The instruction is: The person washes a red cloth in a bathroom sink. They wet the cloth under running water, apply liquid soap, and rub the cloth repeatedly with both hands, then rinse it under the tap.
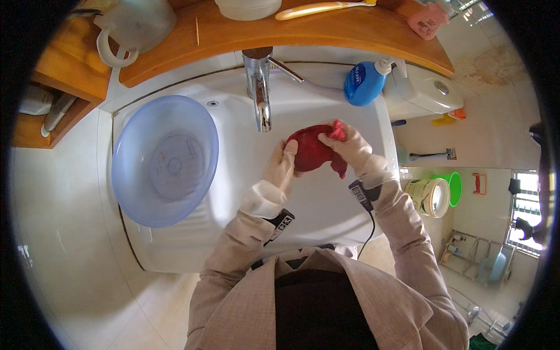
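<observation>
A dark red piece of cloth (314, 150) is stretched between my two hands over the white sink (326, 213), just right of the chrome faucet (261, 93). My left hand (281, 168) grips its left edge, with the thumb lying on top. At the cloth's upper right, my right hand (352, 144) pinches a bunched, brighter red part, while a loose corner hangs down below. Thin pale gloves seem to cover both hands. What exactly the cloth is, I cannot tell.
A pale blue plastic basin (123, 175) rests on the sink's left side. Behind its right rim stands a blue pump bottle (364, 84). Along the back runs a wooden shelf (344, 29) bearing a frosted pitcher (140, 26), a toothbrush (318, 9) and a pink bottle (427, 21).
</observation>
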Tool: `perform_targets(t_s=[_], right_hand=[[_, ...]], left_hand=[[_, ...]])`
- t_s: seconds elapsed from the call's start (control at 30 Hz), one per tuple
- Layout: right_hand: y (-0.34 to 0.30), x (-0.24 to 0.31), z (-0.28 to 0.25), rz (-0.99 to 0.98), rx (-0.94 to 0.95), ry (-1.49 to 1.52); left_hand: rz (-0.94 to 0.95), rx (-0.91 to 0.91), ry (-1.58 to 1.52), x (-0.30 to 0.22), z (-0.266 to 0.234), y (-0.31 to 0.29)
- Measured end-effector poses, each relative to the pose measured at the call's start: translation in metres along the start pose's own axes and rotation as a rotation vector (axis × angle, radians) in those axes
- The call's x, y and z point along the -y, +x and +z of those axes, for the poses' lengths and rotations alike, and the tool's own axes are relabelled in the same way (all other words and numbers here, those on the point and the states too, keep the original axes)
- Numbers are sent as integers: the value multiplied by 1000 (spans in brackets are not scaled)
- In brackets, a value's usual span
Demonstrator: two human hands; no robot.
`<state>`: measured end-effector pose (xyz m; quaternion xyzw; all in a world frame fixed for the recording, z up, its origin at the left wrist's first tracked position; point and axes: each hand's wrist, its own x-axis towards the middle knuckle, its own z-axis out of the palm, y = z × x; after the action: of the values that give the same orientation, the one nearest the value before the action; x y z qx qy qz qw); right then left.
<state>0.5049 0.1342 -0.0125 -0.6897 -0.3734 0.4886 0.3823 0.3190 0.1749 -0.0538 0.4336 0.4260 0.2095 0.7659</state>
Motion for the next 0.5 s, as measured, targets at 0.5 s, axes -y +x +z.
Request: perform_targets(t_s=[0.5], right_hand=[[-24, 26, 82, 206, -138, -254]], left_hand=[[129, -35, -122, 33, 5, 9]])
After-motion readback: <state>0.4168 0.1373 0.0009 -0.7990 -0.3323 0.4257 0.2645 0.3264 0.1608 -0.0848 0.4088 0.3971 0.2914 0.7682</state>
